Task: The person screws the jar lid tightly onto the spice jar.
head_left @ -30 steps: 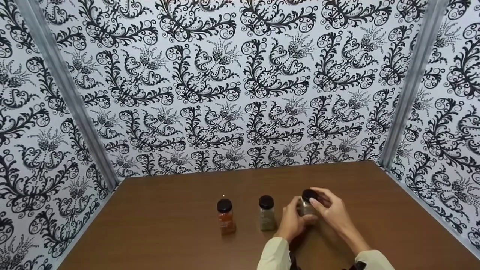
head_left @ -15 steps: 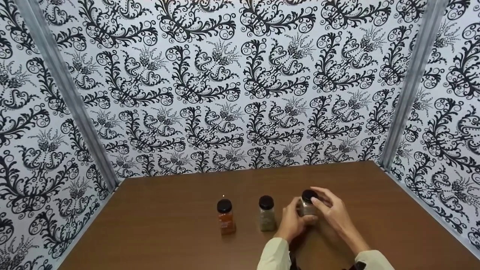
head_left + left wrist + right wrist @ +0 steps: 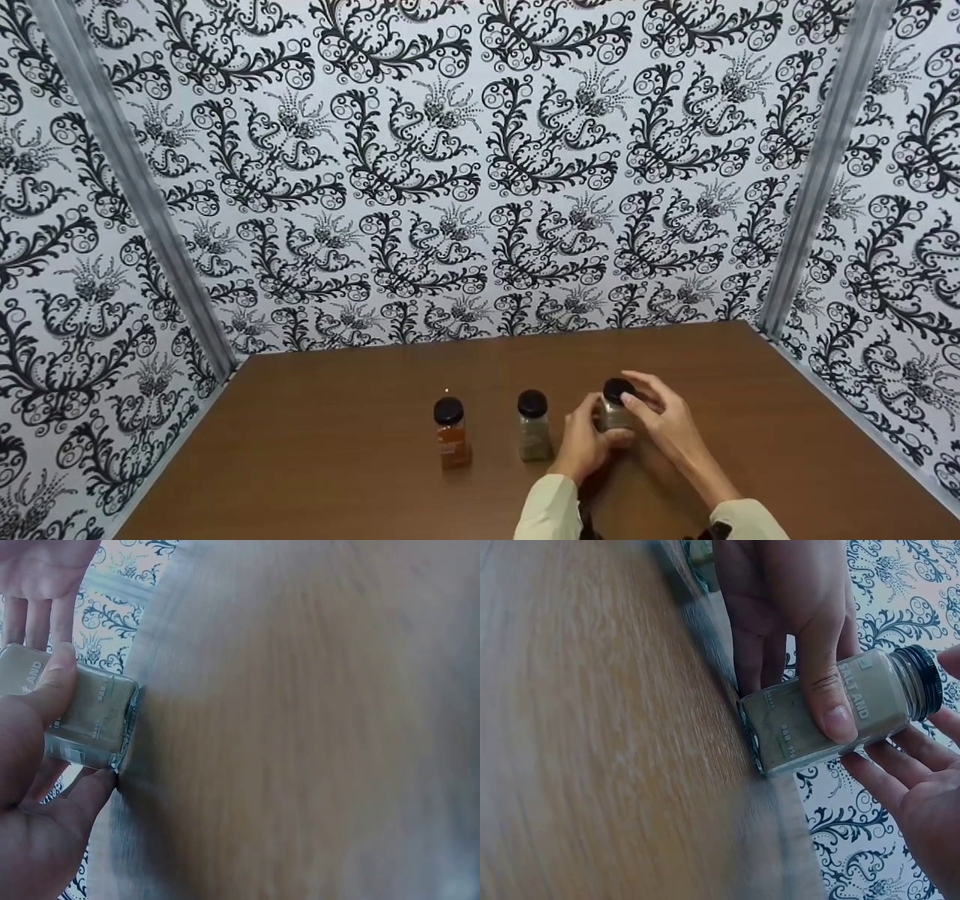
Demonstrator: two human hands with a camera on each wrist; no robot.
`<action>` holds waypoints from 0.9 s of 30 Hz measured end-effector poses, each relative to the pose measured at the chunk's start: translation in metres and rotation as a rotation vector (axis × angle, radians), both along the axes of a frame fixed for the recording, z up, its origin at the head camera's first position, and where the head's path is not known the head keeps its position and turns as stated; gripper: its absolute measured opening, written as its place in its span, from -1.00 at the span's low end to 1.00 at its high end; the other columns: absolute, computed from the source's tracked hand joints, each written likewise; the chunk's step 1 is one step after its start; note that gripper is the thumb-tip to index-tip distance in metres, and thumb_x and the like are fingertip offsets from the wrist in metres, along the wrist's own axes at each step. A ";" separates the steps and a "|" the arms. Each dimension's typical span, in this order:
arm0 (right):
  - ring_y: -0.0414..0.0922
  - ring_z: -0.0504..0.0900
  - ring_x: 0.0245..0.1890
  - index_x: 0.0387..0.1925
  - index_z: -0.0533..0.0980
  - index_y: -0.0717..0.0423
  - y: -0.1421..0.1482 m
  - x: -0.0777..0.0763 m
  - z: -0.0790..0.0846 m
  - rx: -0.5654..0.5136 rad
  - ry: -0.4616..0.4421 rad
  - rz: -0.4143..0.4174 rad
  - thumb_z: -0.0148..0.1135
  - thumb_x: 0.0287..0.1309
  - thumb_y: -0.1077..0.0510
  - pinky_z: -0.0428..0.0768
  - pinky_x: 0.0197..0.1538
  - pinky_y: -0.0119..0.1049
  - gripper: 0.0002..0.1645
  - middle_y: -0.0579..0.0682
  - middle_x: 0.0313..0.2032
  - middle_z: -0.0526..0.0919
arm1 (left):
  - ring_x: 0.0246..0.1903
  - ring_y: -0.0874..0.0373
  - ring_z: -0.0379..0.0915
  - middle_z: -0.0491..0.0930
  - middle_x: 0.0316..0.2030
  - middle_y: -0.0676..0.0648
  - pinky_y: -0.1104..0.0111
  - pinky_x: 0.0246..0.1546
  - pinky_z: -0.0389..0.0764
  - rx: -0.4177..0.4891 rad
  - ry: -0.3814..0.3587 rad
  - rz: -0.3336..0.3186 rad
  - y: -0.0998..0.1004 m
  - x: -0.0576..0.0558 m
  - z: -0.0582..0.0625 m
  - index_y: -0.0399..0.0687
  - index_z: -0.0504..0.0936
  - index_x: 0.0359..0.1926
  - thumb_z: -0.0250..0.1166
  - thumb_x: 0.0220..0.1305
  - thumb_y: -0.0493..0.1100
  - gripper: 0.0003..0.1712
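Note:
A square glass spice jar (image 3: 885,694) with greyish-beige powder and white lettering reading "SALT AND" stands upright on the table, right of the middle. My left hand (image 3: 583,444) grips its body, thumb across the near face and fingers around the far side. At the top, my right hand (image 3: 669,424) holds the black cap (image 3: 618,389) between thumb and fingers. The cap sits on the neck, with some clear ridged glass showing beneath it in the right wrist view. In the left wrist view the jar's base is close at the wooden surface, and the cap is out of frame.
Left of my hands, a black-capped jar with greenish contents (image 3: 534,441) stands upright on the brown wooden table (image 3: 337,420). Farther left is a similar jar with orange-red contents (image 3: 451,446). Black-and-white patterned walls (image 3: 480,172) enclose the table's back and sides.
My right hand's fingers have shifted very slightly at the cap. The left hand and all the jars have stayed in place.

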State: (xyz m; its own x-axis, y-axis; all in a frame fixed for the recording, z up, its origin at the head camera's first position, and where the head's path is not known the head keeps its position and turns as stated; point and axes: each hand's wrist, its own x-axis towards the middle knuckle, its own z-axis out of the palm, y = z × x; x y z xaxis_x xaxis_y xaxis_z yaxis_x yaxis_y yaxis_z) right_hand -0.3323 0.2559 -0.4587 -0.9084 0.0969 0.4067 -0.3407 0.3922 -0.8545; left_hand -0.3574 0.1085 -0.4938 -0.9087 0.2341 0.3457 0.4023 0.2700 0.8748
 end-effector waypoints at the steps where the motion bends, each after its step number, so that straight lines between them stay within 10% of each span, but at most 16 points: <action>1: -0.44 0.57 0.07 0.22 0.53 0.10 0.000 0.000 0.000 -0.004 0.010 0.005 0.24 0.35 0.16 0.51 0.09 -0.59 -0.57 0.13 0.19 0.63 | -0.13 0.26 0.62 0.72 -0.07 0.01 0.41 -0.10 0.62 0.000 -0.009 0.002 0.000 0.000 0.000 0.08 0.58 0.08 0.55 0.06 -0.12 -0.46; 27: -0.23 0.66 0.07 0.22 0.52 0.12 -0.001 -0.001 -0.001 -0.044 -0.008 0.022 0.29 0.31 0.15 0.53 0.06 -0.59 -0.53 0.19 0.15 0.66 | -0.15 0.28 0.61 0.73 -0.09 0.01 0.41 -0.11 0.60 -0.023 0.018 0.025 -0.001 0.000 0.000 0.08 0.59 0.07 0.59 -0.01 -0.12 -0.42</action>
State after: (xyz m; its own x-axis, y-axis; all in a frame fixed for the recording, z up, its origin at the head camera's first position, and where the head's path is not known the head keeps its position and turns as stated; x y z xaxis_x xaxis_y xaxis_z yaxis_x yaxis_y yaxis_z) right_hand -0.3334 0.2551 -0.4601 -0.9139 0.0948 0.3948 -0.3414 0.3467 -0.8736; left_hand -0.3571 0.1074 -0.4938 -0.9081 0.2192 0.3569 0.4108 0.3005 0.8608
